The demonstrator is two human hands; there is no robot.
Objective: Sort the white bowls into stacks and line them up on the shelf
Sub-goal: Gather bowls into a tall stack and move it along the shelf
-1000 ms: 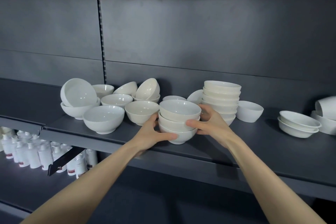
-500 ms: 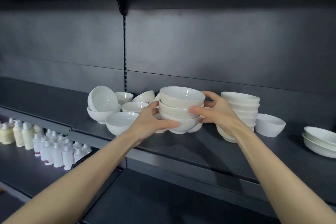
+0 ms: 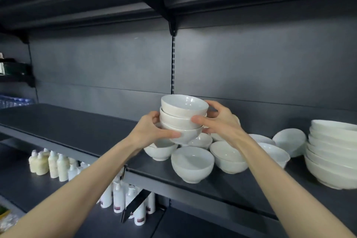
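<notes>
Bottles on the lower shelf at 8 o'clock, not part of the job. Loose bowls sit unsorted on the shelf just below centre, several singles touching or crowding each other. Left hand and right hand are clamped on opposite sides of a three-bowl stack, held in the air above the loose bowls at centre. Tall stack of wider bowls stands at 3 o'clock. Bare shelf stretches toward 9 o'clock. Judgement: early-to-middle; two stacks formed, many singles left, nothing lined up yet.
</notes>
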